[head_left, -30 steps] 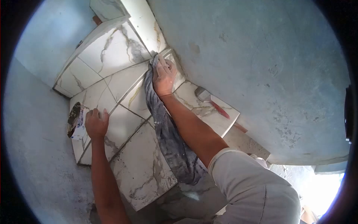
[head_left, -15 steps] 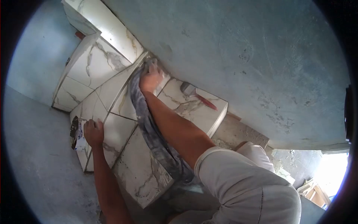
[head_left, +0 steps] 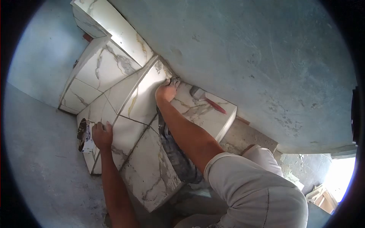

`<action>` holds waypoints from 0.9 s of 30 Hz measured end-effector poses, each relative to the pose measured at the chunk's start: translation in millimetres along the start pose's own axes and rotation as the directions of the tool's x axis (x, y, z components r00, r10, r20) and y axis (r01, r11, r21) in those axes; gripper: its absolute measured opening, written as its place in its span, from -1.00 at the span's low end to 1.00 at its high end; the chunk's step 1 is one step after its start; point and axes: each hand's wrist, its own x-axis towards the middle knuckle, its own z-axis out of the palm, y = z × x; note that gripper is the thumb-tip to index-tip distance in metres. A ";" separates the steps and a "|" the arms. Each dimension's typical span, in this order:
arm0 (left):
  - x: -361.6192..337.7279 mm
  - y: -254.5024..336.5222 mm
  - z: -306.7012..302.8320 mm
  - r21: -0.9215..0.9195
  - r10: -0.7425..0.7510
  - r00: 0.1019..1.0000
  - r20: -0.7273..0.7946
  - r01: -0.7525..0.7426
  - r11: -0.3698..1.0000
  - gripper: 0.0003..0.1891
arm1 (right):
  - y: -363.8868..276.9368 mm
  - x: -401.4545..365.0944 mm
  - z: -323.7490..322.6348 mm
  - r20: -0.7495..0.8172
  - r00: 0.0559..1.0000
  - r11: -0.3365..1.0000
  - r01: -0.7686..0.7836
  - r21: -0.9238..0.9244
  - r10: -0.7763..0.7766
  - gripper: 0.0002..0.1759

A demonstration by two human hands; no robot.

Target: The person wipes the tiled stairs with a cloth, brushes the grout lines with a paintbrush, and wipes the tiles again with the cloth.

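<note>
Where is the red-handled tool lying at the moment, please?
In the head view, the red-handled tool lies on a marble-look tile just right of the right hand, which grips a grey cloth, close beside the grey wall.

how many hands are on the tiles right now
2. The left hand rests on the marble-look tiles near their left edge; the right hand grips a grey cloth by the wall. No other hands show.

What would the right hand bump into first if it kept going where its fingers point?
Most likely the rough blue-grey plaster wall, which rises just past the edge of the white marble-look tiles. The right hand, gripping a grey cloth, is close to that corner, though depth is hard to judge.
</note>
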 end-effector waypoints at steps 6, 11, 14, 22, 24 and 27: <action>-0.2 1.1 -2.4 -0.018 -0.030 0.999 0.046 0.031 0.999 -0.72 | -60.9 -8.8 -29.2 0.054 0.830 0.814 0.530 0.238 -0.556 -0.65; 2.4 0.9 2.3 -0.027 0.000 1.000 0.011 0.000 1.000 -0.72 | -8.3 24.9 -34.9 0.122 0.627 0.622 0.690 0.371 -0.769 -0.66; 3.1 2.5 -0.2 -0.021 -0.006 1.000 -0.005 0.006 1.000 -0.72 | 11.0 22.7 -27.7 0.197 0.891 0.904 0.367 0.221 -0.410 -0.65; 2.0 3.0 -3.7 -0.038 -0.021 1.000 0.018 0.022 0.999 -0.70 | -38.8 32.1 -40.2 0.148 0.710 0.717 0.637 0.282 -0.689 -0.71; 2.6 7.9 -8.5 -0.026 -0.039 0.998 0.051 0.041 0.999 -0.70 | -11.1 29.9 -63.3 0.327 0.907 0.944 0.174 0.281 -0.265 -0.76; 1.5 6.0 -5.6 -0.032 -0.023 1.000 0.012 0.023 0.999 -0.70 | 1.0 29.6 -28.8 0.172 0.963 0.968 0.177 0.179 -0.208 -0.70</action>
